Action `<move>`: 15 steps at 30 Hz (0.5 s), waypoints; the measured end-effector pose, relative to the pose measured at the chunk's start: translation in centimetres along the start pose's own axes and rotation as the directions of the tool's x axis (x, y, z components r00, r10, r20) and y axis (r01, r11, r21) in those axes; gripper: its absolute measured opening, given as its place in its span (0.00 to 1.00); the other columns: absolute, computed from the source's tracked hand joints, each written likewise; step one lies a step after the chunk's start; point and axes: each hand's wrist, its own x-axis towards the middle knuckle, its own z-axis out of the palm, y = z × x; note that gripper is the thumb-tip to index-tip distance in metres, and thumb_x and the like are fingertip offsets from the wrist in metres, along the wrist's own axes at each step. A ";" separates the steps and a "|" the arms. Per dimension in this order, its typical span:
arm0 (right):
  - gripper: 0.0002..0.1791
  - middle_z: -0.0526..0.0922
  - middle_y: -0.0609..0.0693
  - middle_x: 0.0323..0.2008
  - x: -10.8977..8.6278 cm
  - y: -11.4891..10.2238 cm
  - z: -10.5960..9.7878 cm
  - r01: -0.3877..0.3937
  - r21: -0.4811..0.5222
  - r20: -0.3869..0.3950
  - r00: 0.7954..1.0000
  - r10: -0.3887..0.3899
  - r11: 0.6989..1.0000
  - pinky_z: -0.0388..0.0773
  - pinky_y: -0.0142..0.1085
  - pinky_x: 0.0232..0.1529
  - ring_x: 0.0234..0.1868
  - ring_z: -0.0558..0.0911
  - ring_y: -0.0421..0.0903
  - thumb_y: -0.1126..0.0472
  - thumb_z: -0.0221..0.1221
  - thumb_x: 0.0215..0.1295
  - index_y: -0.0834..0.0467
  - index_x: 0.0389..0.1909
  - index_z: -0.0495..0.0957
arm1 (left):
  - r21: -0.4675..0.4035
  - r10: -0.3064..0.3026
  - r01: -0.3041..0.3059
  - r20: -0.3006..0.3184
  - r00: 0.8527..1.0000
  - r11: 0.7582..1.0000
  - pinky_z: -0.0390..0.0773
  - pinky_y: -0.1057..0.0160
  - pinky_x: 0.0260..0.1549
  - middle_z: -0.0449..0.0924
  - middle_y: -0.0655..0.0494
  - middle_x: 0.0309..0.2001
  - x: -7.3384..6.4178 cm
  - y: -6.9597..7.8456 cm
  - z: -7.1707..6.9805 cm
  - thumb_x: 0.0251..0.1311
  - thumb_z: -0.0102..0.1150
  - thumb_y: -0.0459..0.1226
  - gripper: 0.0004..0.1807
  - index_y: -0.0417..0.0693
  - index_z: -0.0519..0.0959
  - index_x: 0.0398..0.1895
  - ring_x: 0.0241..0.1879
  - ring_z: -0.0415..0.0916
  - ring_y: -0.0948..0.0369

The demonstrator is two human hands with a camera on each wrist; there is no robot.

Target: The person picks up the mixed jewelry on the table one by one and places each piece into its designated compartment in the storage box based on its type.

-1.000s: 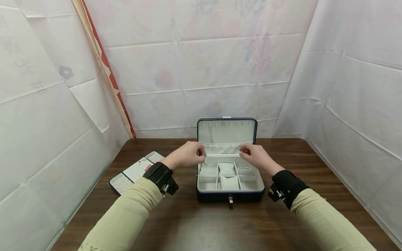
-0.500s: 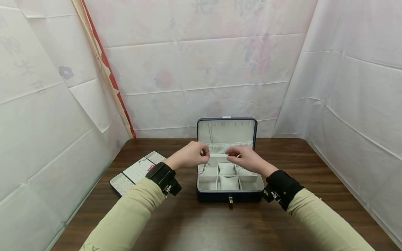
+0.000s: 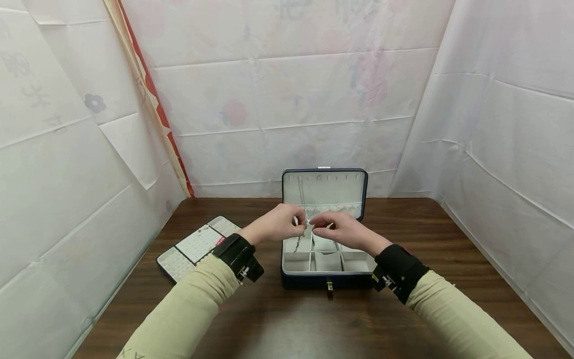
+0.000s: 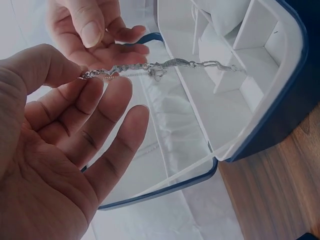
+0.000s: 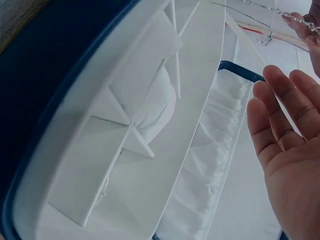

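Note:
My left hand [image 3: 280,222] pinches one end of a silver chain bracelet [image 4: 172,63] between thumb and index finger; its other fingers spread out. The bracelet has wavy textured links and a small charm, and its free end hangs over the box in the head view. Just right of it, my right hand [image 3: 343,229] is held with loosely bent fingers and an upturned palm [image 5: 295,175], close to the bracelet. Below both hands stands an open navy jewelry box [image 3: 309,282] with white-lined compartments. White cushions [image 3: 329,262] fill the middle ones, partly hidden by the right hand.
A white lined tray [image 3: 177,264] with small jewelry lies at the left, partly behind the left forearm. Inside the raised lid [image 3: 336,187] hangs a thin necklace [image 3: 301,188]. In the right wrist view, silver jewelry [image 5: 102,192] sits in a box compartment. White sheets surround the table.
The right hand has moved left from the box's right side toward the bracelet. The left hand, holding the bracelet, has shifted slightly right over the box.

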 end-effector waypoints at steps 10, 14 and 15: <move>0.13 0.85 0.43 0.47 0.1 -0.5 0.3 0.039 0.012 0.006 0.999 -0.039 0.999 0.79 0.43 0.52 0.50 0.81 0.43 0.53 0.59 0.76 0.49 0.57 0.82 | -0.032 0.027 -0.027 0.022 0.999 0.999 0.76 0.64 0.38 0.77 0.57 0.35 0.0 0.7 0.3 0.68 0.55 0.29 0.08 0.48 0.79 0.32 0.38 0.75 0.58; 0.08 0.85 0.43 0.45 0.0 -0.6 0.3 0.042 0.018 0.005 0.999 -0.042 0.999 0.79 0.42 0.48 0.46 0.81 0.44 0.55 0.60 0.75 0.49 0.48 0.85 | -0.054 0.023 -0.020 0.044 0.999 0.998 0.77 0.64 0.38 0.78 0.58 0.37 0.1 0.8 0.4 0.68 0.56 0.30 0.06 0.47 0.81 0.35 0.38 0.76 0.59; 0.08 0.85 0.43 0.44 -0.1 -0.7 0.3 0.044 0.019 0.006 0.999 -0.044 0.999 0.79 0.42 0.47 0.45 0.81 0.44 0.55 0.59 0.75 0.50 0.47 0.85 | -0.061 0.019 -0.017 0.048 0.999 0.998 0.77 0.64 0.38 0.78 0.58 0.37 0.2 0.8 0.5 0.68 0.57 0.30 0.06 0.47 0.81 0.35 0.38 0.76 0.59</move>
